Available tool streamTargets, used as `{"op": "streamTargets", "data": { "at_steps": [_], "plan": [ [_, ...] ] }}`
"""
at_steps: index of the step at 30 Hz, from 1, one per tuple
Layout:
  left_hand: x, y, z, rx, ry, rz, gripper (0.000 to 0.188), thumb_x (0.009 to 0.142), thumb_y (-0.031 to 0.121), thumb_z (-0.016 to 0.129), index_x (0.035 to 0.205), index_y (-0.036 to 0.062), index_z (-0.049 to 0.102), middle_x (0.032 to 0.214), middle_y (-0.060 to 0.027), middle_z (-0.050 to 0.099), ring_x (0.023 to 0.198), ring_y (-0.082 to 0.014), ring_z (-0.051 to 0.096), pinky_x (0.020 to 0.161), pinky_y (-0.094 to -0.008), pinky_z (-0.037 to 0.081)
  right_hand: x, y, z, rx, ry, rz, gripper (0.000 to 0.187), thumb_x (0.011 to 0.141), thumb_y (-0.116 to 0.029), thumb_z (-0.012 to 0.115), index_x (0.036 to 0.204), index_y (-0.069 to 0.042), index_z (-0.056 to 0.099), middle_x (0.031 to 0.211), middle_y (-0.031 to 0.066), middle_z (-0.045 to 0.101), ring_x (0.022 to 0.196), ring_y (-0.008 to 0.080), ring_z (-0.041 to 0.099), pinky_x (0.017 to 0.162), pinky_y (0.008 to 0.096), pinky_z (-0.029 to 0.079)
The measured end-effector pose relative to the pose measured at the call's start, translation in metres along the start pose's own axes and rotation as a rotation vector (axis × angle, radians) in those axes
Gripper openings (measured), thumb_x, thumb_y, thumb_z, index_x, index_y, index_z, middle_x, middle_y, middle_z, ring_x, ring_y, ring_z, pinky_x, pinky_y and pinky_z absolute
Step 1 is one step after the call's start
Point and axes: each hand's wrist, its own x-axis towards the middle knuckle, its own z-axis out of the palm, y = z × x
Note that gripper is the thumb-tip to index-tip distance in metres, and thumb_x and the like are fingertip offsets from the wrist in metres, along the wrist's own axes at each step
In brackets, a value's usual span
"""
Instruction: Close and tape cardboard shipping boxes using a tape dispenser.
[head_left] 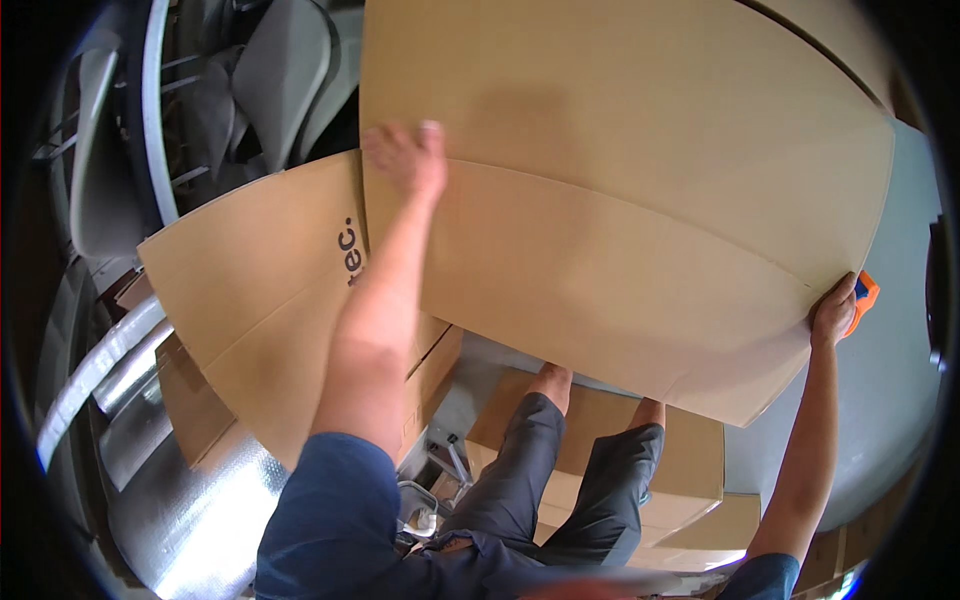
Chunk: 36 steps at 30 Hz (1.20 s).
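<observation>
A very large brown cardboard box (640, 110) stands before me, its creased lower flap (620, 280) hanging toward my legs. My left hand (408, 160) lies against the box's left part, fingers spread and slightly blurred, holding nothing. At the right edge of the cardboard, my right hand (833, 312) is closed around an orange-and-blue hand-held tool (866, 300); its exact kind is mostly hidden by the hand and the box edge. Left of the box, another cardboard flap (250, 280) with dark print sticks out beneath my left forearm.
Grey chairs (285, 80) are stacked at the far left. Below them lies a roll of silvery foil-like material (200, 510). More cardboard boxes (690, 470) stand behind my legs. Grey floor (860, 420) shows at the right.
</observation>
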Motion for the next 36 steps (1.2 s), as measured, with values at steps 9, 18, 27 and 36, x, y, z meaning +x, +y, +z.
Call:
{"op": "streamTargets", "data": {
  "at_steps": [9, 18, 27, 36],
  "plan": [
    [0.047, -0.040, 0.011, -0.128, -0.213, -0.408, 0.094, 0.088, 0.073, 0.041, 0.134, -0.0082, 0.045, 0.134, -0.0298, 0.052, 0.124, -0.0428, 0.051, 0.103, -0.0496, 0.041, -0.003, -0.006, -0.032, -0.038, 0.104, -0.053, 0.061, 0.102, -0.053, 0.033, 0.122, -0.003, 0.063, 0.131, 0.0087, 0.054, 0.117, 0.0245, 0.054, 0.100, 0.0331, 0.039],
    [0.036, -0.069, -0.011, -0.460, -0.202, -0.483, 0.096, 0.087, 0.068, 0.054, 0.135, -0.0146, 0.040, 0.136, -0.0288, 0.051, 0.124, -0.0362, 0.053, 0.105, -0.0418, 0.041, -0.016, -0.034, -0.020, 0.000, 0.062, -0.024, 0.067, 0.101, -0.055, 0.031, 0.102, 0.003, 0.064, 0.100, 0.0223, 0.068, 0.099, 0.0395, 0.061, 0.086, 0.0451, 0.045],
    [-0.100, -0.056, -0.008, -0.026, -0.091, -0.598, 0.087, 0.090, 0.070, 0.038, 0.117, -0.0119, 0.053, 0.117, -0.0295, 0.062, 0.113, -0.0417, 0.060, 0.095, -0.0499, 0.047, 0.024, 0.004, -0.035, -0.059, -0.035, -0.116, 0.075, 0.099, -0.061, 0.028, 0.108, 0.002, 0.066, 0.106, 0.0241, 0.067, 0.108, 0.0396, 0.058, 0.095, 0.0424, 0.043],
    [-0.107, -0.016, -0.030, -0.175, -0.159, -0.560, 0.086, 0.091, 0.067, 0.041, 0.120, -0.0125, 0.051, 0.121, -0.0298, 0.060, 0.113, -0.0413, 0.060, 0.097, -0.0479, 0.047, 0.017, 0.029, -0.046, -0.204, 0.085, -0.009, 0.086, 0.095, -0.072, 0.018, 0.117, -0.004, 0.066, 0.117, 0.0184, 0.066, 0.114, 0.0366, 0.058, 0.097, 0.0430, 0.043]
  ]
}}
